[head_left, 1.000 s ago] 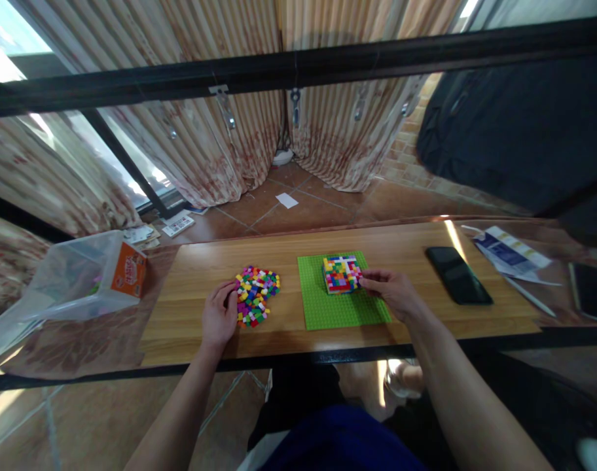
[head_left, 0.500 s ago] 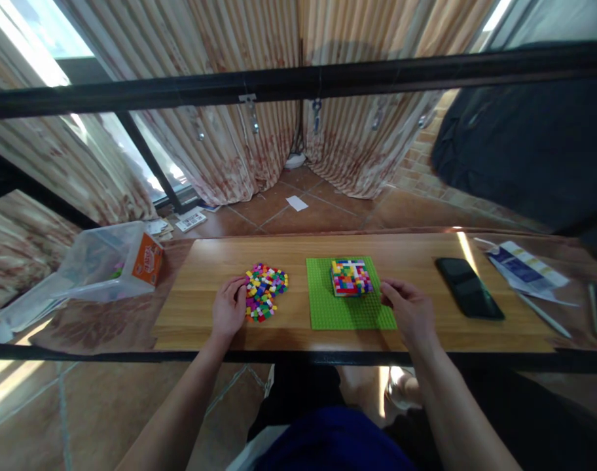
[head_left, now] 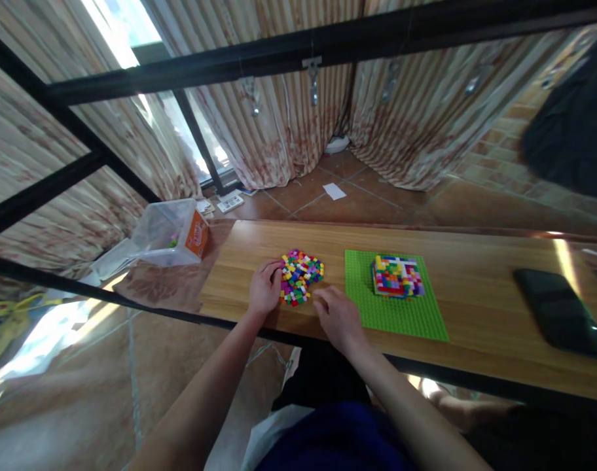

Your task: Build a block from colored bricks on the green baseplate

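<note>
A pile of small coloured toy bricks lies loose on the wooden table. My left hand rests against the pile's left edge, its fingers bent and a little apart, with no brick visible in its grasp. At the lower right of the pile is my right hand, fingers loosely curved towards the bricks; nothing shows in them. A green baseplate lies to the right of that hand. On it stands a block built of multicoloured bricks, several layers high.
A black phone lies on the table at the right. Beyond the table's left end sits a clear plastic box with an orange label. A dark rail crosses above the far side. Patterned curtains hang behind.
My right hand has moved left, from beside the baseplate's right part to the brick pile. The left hand stays at the pile. The camera view has turned left.
</note>
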### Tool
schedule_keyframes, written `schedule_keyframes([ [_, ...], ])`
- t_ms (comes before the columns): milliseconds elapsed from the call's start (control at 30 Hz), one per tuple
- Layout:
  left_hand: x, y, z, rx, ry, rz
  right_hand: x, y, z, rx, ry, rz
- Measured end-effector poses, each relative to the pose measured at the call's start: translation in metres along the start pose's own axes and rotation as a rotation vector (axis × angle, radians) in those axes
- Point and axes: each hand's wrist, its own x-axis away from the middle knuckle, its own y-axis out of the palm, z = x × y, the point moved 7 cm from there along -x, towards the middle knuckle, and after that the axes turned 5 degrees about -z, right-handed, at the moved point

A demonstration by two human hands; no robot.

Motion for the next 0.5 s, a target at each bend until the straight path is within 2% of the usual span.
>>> schedule_keyframes([
  [300,0.001,0.000,0.000,-0.012,0.012,0.008,-0.018,0.013,-0.010,0.128,-0.003,-0.015],
  [500,0.000,0.000,0.000,-0.010,0.017,-0.001,-0.009,-0.002,0.000,-0.113,0.029,0.090],
])
